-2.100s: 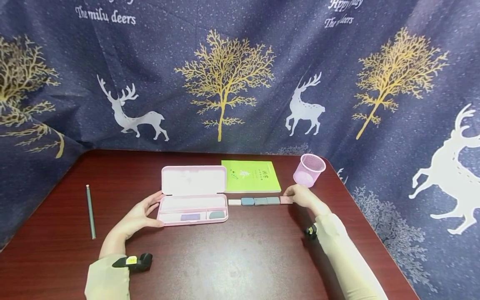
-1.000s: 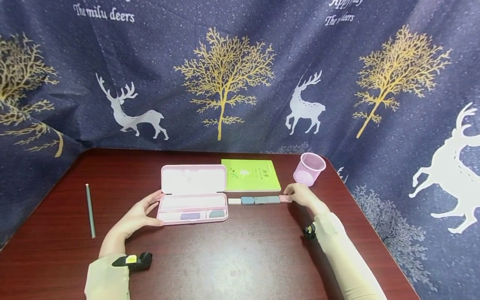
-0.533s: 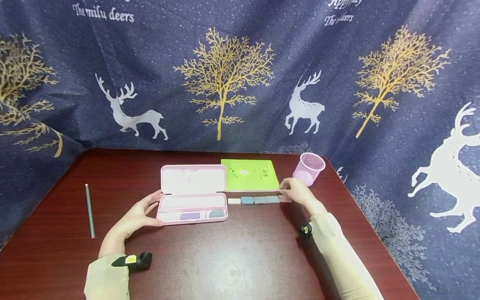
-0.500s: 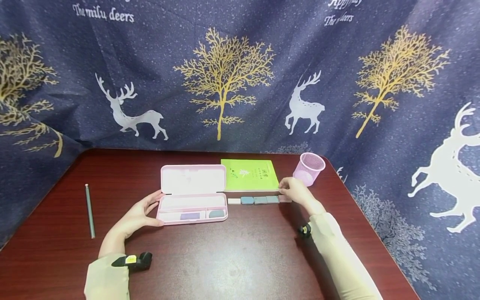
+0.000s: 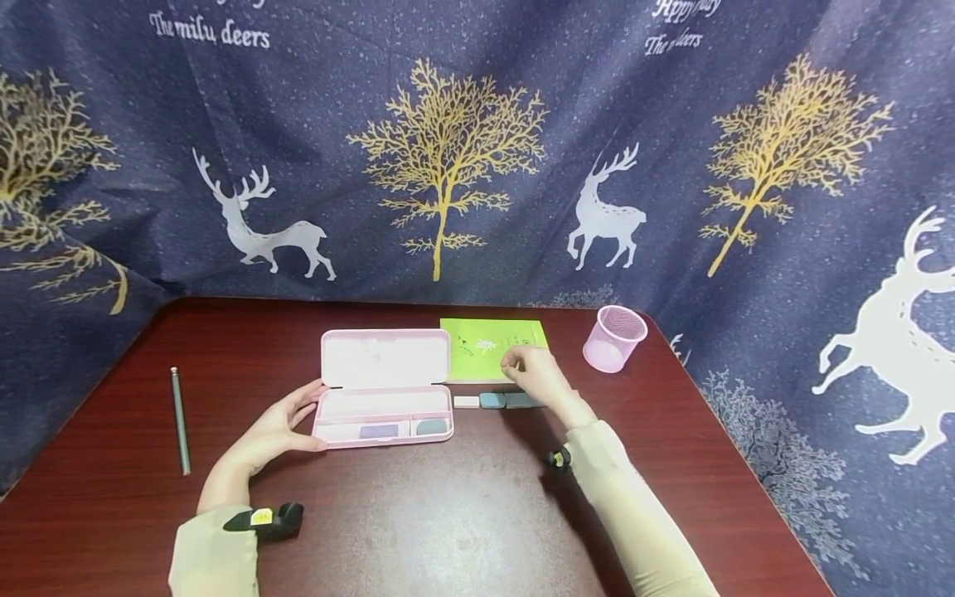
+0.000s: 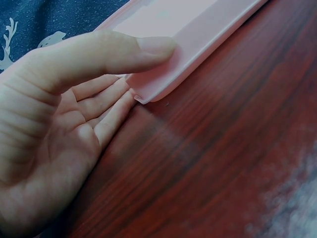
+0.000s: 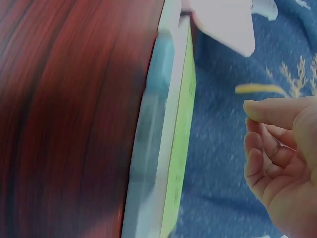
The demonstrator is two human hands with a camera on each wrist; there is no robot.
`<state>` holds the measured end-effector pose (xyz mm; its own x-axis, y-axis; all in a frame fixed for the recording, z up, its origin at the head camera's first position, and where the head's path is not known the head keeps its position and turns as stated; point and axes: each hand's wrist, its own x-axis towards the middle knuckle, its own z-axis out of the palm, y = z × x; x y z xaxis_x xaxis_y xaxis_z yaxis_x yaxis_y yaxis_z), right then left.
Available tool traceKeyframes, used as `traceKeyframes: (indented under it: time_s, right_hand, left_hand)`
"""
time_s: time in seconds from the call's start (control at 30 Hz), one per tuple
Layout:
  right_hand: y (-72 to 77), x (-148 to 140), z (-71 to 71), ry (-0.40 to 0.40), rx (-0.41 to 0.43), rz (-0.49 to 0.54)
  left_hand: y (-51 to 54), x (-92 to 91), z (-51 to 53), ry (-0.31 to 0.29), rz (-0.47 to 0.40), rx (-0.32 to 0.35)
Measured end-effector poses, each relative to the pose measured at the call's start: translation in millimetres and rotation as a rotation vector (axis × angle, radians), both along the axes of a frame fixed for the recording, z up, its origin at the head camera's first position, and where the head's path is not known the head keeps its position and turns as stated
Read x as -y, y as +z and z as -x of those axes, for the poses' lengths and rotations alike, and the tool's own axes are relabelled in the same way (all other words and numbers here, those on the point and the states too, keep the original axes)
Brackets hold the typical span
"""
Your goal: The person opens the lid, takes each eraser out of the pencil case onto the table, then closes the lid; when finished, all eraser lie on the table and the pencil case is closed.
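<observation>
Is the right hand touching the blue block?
Apart: the right wrist view shows the green book and backdrop between the right hand and the blue block.

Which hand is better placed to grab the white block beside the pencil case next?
Probably the right. The right hand hovers near the white block and appears to hold nothing. The left hand holds the far end of the pink pencil case, with the case between it and the block.

A desk setup, home or office unclear: dark-red wood-grain table (image 5: pixel 462 514), navy deer-printed cloth (image 5: pixel 522 240) hanging behind it, flat lime-green book (image 5: pixel 477 356) and open pink pencil case (image 5: pixel 384 402) on it.
</observation>
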<state>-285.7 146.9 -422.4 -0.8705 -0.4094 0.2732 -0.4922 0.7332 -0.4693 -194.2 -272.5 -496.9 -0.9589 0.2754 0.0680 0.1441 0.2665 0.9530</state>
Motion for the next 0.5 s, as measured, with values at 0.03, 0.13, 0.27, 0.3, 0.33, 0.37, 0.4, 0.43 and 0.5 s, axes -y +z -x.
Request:
traceKeyframes:
  time_s: [0.03,0.13,0.27,0.3,0.33,0.37,0.4,0.43,0.5]
  right_hand:
    - [-0.5,5,-0.2,0.008,-0.002,0.005]
    - [-1.4,22,-2.0,0.027,0.001,0.016]
    - [-2.6,45,-6.1,0.051,0.008,0.024]
    - [-2.7,51,-7.6,0.061,0.01,0.03]
    - [-2.5,56,-9.3,0.074,0.011,0.041]
    - [-2.3,62,-11.2,0.087,0.019,0.05]
    - [-2.3,67,-12.8,0.098,0.026,0.055]
    - [-2.2,72,-14.4,0.112,0.028,0.064]
    - [-2.6,82,-17.1,0.135,0.03,0.065]
  left_hand:
    - [0.3,0.0,-0.1,0.0,0.0,0.002]
    - [1.4,0.1,-0.4,0.0,0.0,0.004]
    - [2.2,0.3,-0.6,-0.001,-0.004,0.006]
    - [2.1,0.3,-0.6,-0.002,-0.007,0.005]
    - [1.9,0.2,-0.5,-0.003,-0.011,0.003]
    - [1.8,0.1,-0.5,-0.005,-0.014,0.002]
    - [1.5,0.0,-0.4,-0.006,-0.017,0.0]
    - [1.4,0.0,-0.3,-0.006,-0.018,0.0]
    - [1.1,-0.1,-0.3,-0.005,-0.016,0.001]
